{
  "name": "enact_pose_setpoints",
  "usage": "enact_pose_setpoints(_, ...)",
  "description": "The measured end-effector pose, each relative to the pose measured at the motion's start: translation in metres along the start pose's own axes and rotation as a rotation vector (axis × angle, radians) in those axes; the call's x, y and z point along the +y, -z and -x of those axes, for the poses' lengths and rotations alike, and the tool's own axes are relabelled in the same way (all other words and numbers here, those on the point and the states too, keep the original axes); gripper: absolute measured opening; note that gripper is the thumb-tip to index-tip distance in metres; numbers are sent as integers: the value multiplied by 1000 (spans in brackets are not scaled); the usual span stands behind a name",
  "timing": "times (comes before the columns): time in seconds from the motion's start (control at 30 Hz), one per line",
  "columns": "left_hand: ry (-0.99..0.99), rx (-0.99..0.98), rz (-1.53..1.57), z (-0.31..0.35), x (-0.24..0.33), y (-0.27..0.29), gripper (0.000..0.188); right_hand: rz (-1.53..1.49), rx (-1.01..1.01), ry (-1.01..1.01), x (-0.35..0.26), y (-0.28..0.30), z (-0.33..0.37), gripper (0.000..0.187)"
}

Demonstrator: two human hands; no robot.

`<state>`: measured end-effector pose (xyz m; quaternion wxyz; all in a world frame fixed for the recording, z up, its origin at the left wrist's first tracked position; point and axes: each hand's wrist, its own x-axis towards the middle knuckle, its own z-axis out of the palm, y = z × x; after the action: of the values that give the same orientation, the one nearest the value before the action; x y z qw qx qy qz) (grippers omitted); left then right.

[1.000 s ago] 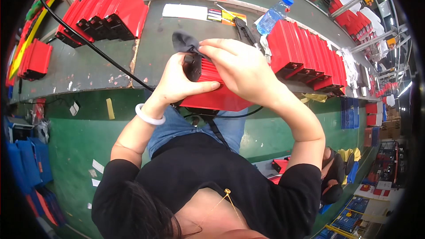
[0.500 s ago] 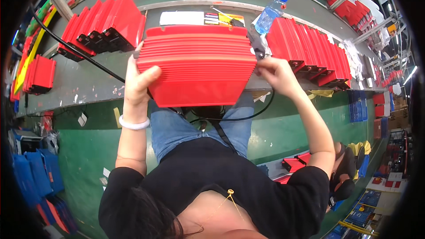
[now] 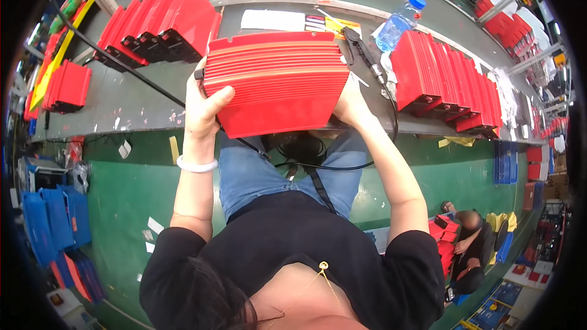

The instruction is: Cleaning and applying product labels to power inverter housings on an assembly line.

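A red metal case with a finned side (image 3: 275, 79) is held up over the bench's near edge, flat face toward me. My left hand (image 3: 205, 101) grips its left end, thumb across the front and the other fingers mostly hidden. My right hand (image 3: 353, 101) is closed around the right end, its fingers largely out of sight behind the case. Just beyond that hand, a black tool with a metal collar on a black cable (image 3: 368, 58) lies on the bench (image 3: 140, 104). A white and yellow card or box (image 3: 275, 20) lies behind the case.
Red cases stand in rows at left (image 3: 165, 24) and right (image 3: 440, 79). A blue-capped water bottle (image 3: 397, 24) is by the right row. Another black cable (image 3: 122, 70) crosses from the left. Blue bins (image 3: 55, 223) sit on the floor; another person (image 3: 468, 244) is at lower right.
My right hand has left the black tool's side and moved left onto the case's right end. The tool now lies on the bench. The view has shifted slightly.
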<state>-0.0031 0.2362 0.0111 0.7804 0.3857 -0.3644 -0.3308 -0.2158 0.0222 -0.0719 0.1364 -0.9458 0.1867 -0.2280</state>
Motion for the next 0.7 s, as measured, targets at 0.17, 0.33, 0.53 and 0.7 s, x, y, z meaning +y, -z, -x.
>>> enact_pose_setpoints(0.17,-29,37,-12,-8,-4,12,70,-81,220,-8,-4,15,-13,12)
enact_pose_setpoints(0.33,-103,41,0,-32,-25,1,74,-835,691,-326,0,110,-66,7)
enact_pose_setpoints(0.53,-96,100,-56,-29,-44,1,78,-693,-10,-39,-28,111,-105,6)
enact_pose_setpoints(0.7,-11,55,-52,-16,-55,12,75,-626,-166,-16,-13,95,-105,16)
